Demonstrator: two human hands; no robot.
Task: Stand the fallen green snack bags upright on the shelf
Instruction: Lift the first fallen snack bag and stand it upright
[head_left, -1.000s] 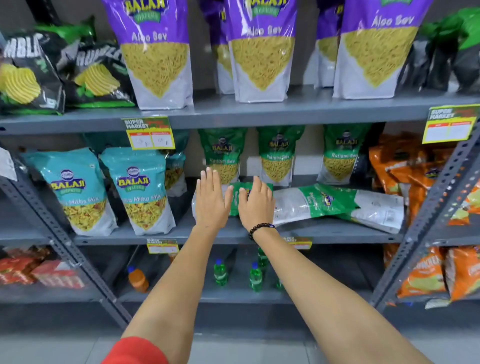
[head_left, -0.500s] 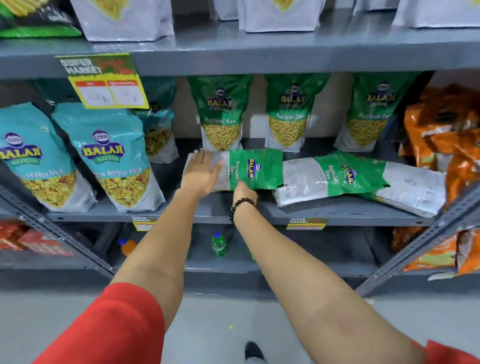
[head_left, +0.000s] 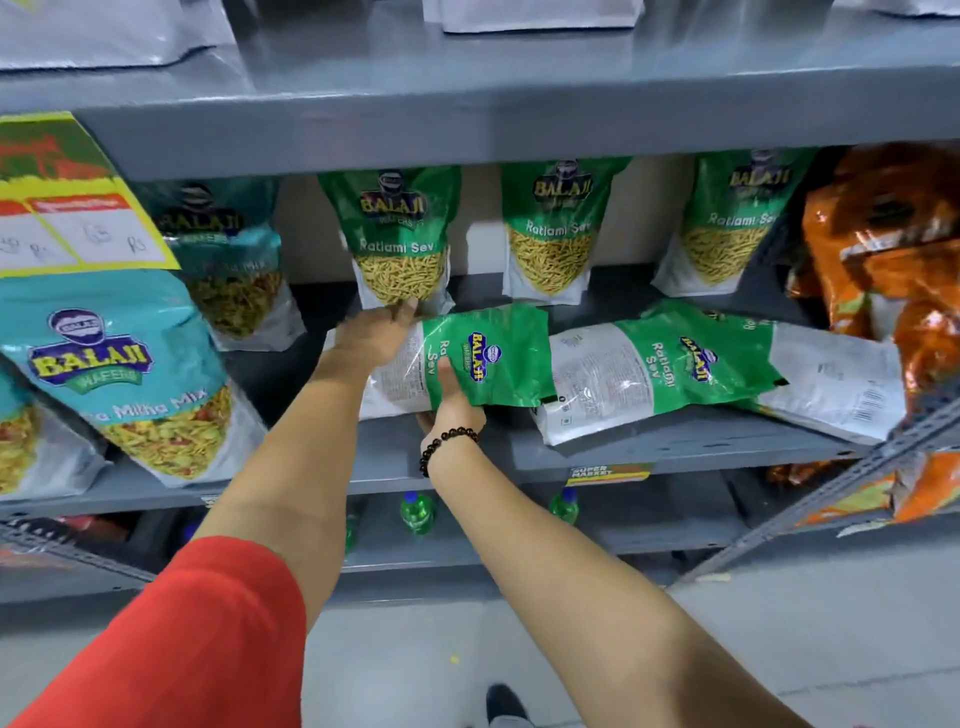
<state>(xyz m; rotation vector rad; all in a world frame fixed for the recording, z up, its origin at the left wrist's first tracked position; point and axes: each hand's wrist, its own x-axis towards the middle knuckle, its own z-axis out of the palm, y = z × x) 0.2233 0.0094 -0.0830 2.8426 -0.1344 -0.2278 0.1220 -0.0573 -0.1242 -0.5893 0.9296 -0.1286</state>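
A green and white Ratlami Sev bag (head_left: 493, 356) lies on its side on the grey middle shelf (head_left: 649, 441), its green top pointing right. My left hand (head_left: 371, 338) grips the bag's white bottom end from above. My right hand (head_left: 452, 400) holds its near edge, thumb on top and fingers underneath. A second fallen green bag (head_left: 660, 369) lies to the right, and a third (head_left: 836, 379) lies partly under it. Three green bags (head_left: 402, 239) (head_left: 553, 228) (head_left: 732, 218) stand upright at the back of the shelf.
Teal Mitha Mix bags (head_left: 130, 374) stand to the left on the same shelf, orange bags (head_left: 893, 249) to the right. A yellow price tag (head_left: 67, 208) hangs from the shelf above. Green bottles (head_left: 415, 512) sit on the lower shelf. A slanted metal upright (head_left: 841, 478) crosses at right.
My view has moved closer to the shelf. My left hand slid onto the bag's white end and closed on it; my right hand came up under the near edge and took hold, tilting that edge up.
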